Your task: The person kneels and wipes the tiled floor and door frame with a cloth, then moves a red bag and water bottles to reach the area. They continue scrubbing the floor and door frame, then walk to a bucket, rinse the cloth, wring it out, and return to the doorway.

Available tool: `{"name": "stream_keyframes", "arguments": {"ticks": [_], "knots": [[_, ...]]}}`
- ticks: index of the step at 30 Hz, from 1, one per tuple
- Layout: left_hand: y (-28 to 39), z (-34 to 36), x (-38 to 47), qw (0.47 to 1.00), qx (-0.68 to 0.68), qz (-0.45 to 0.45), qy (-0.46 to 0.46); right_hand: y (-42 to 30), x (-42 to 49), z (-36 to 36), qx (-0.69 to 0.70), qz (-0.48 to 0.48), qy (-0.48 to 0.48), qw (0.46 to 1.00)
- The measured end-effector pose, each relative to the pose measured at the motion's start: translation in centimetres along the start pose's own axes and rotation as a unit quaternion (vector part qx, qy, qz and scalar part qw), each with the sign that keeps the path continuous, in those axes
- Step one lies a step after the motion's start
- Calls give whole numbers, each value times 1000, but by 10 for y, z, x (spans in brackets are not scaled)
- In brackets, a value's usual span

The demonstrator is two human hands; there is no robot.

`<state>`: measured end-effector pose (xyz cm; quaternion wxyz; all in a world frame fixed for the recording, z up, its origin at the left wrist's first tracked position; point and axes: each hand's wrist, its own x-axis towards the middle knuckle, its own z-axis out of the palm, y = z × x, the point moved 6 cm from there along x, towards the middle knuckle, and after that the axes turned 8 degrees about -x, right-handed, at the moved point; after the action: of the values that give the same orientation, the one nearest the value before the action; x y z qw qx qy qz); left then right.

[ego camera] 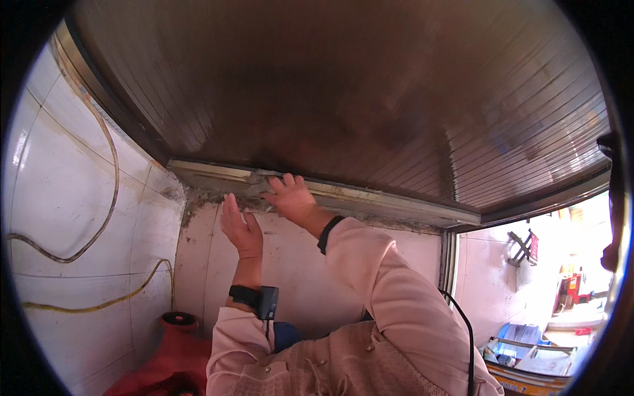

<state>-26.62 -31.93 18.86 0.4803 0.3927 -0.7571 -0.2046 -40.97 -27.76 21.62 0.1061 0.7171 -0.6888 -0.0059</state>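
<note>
A grey, wet-looking cloth [258, 179] lies on the metal ledge [342, 190] under a large dark ribbed panel [317, 99]. My right hand [292, 198] presses on the ledge at the cloth's right side, its fingers spread; whether it grips the cloth is unclear. Lower and to the left, my left hand [241, 228] is raised in front of the tiled wall with its fingers up, the thumb apart, and nothing in it. A black strap with a small dark box [267, 302] sits on my left wrist.
A brown hose [116, 168] and a yellow hose [94, 308] hang along the white tiled wall at left. Red fabric [168, 351] lies at lower left beside a round dark opening. A black cable [465, 321] runs past my right sleeve. Blue plastic [522, 339] and a metal frame stand at lower right.
</note>
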Motion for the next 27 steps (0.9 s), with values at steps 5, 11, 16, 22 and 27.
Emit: {"name": "stream_keyframes", "arguments": {"ticks": [5, 11, 16, 22, 27], "knots": [[8, 3, -16, 996, 75, 23, -53, 54, -79, 2, -10, 3, 46, 999], [29, 23, -30, 987, 95, 65, -113, 139, -211, 0, -6, 49, 64, 997], [51, 44, -39, 980, 86, 87, -156, 204, -331, -12, -81, 173, 8, 982], [89, 65, -48, 983, -6, 114, -145, 247, -403, -21, 57, 403, -135, 904], [92, 100, -70, 919, -229, -165, -273, 233, -358, -67, 553, 348, 2, 757]]}}
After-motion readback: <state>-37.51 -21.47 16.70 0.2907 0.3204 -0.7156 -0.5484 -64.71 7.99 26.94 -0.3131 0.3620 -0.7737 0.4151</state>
